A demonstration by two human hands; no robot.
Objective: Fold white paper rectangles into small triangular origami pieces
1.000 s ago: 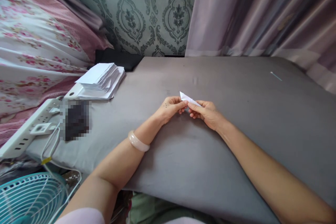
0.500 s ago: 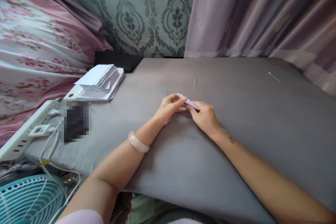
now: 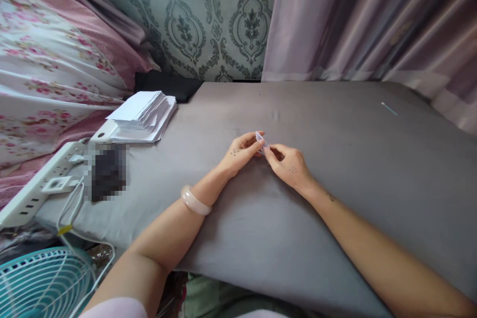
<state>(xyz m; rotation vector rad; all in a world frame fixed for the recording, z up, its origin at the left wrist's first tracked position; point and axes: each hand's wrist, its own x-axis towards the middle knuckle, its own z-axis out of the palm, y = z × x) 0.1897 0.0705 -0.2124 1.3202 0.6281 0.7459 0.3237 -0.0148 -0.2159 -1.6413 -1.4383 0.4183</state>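
Observation:
Between my hands, above the middle of the grey-covered surface [image 3: 238, 238], is a small piece of folded white paper [image 3: 260, 137]. My left hand [image 3: 243, 151] pinches it between thumb and fingers from the left. From the right, my right hand [image 3: 286, 161] grips its lower end with thumb and forefinger. The paper looks narrow and pointed at its upper tip; fingers cover much of it. A pale bangle [image 3: 196, 201] sits round my left wrist.
A stack of white paper [image 3: 139, 114] lies at the back left, by a black flat item [image 3: 169, 87]. A white power strip [image 3: 37, 184] with cables runs along the left edge, beside a blurred-out dark object [image 3: 108, 174]. A turquoise fan [image 3: 44, 283] stands lower left. A thin stick [image 3: 389, 108] lies far right.
The paper has turned to a steeper angle and less of it shows. My right hand's fingers have shifted left along it, closer to my left hand.

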